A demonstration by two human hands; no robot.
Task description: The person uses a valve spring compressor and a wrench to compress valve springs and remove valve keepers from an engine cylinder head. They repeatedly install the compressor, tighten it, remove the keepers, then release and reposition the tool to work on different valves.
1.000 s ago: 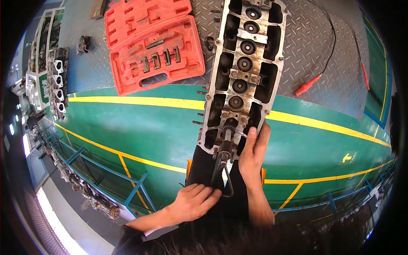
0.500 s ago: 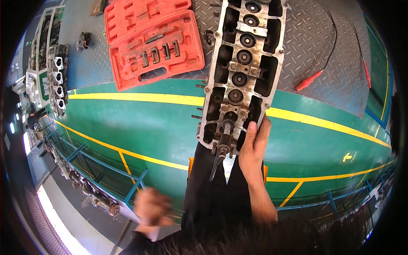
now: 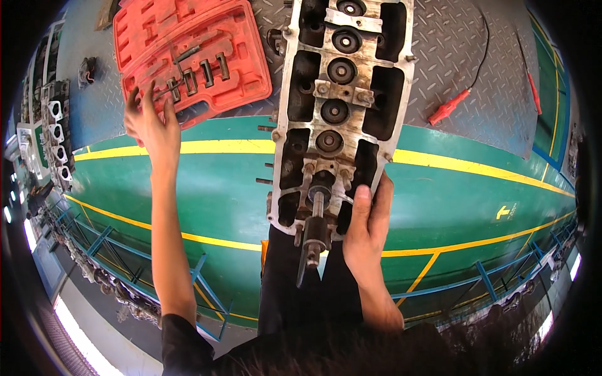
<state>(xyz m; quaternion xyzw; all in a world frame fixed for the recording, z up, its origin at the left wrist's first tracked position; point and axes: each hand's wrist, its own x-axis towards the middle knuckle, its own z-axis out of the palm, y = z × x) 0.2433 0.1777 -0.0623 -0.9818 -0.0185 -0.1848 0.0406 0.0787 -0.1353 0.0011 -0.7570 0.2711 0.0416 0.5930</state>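
A long metal engine cylinder head [image 3: 360, 135] reaches from the top of the picture toward my lap, with round valve-spring wells along its middle. My right hand [image 3: 367, 232] grips its near right edge, thumb on top. At the near end stands a dark tool [image 3: 315, 229] with a bright shaft, a thick collar and a bar pointing down toward me. My left hand [image 3: 153, 128] is stretched over the near left corner of an open red tool case [image 3: 257, 78], fingers apart. Several dark metal pieces [image 3: 207, 73] lie in the case; whether my fingertips touch one, I cannot tell.
Head and case lie on a grey tread-plate bench top [image 3: 458, 56]. A red clip [image 3: 448, 109] on a black cable lies to the right. Another cylinder head [image 3: 58, 135] stands at the far left. Below is a green floor [image 3: 470, 188] with yellow lines and blue racks.
My left hand, a blur low on the left before, has reached up to the red case. The view has shifted, so head and case sit further left. My right hand keeps its hold.
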